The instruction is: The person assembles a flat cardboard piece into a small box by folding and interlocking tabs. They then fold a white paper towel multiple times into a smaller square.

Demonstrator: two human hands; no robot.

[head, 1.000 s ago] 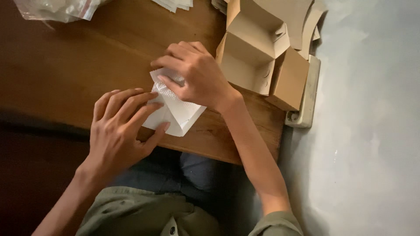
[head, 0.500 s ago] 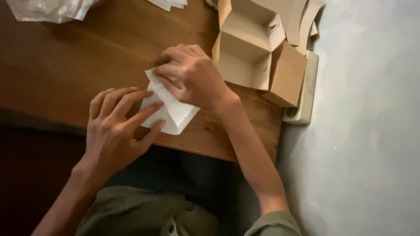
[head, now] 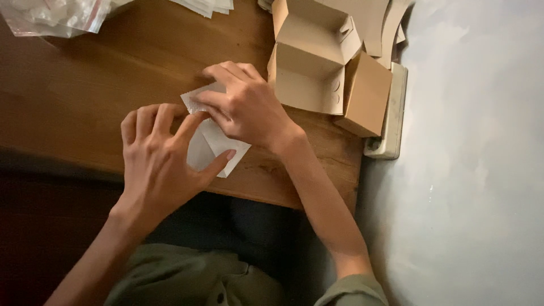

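The left hand [head: 156, 164] has spread wider, thumb and fingertips pinning the white paper [head: 212, 144] near the table's [head: 73, 107] front edge. The right hand [head: 246, 107] now curls over its top corner, pressing the fold flatter.

- Open cardboard box [head: 309, 68]: brown, rectangular, lid flaps raised, on the wooden table's far right corner.
- Flat cardboard blanks [head: 377, 22]: brown, curved edges, stacked behind the box.
- Clear plastic bag [head: 54, 16]: crinkled, red strip, white contents, table's far left.
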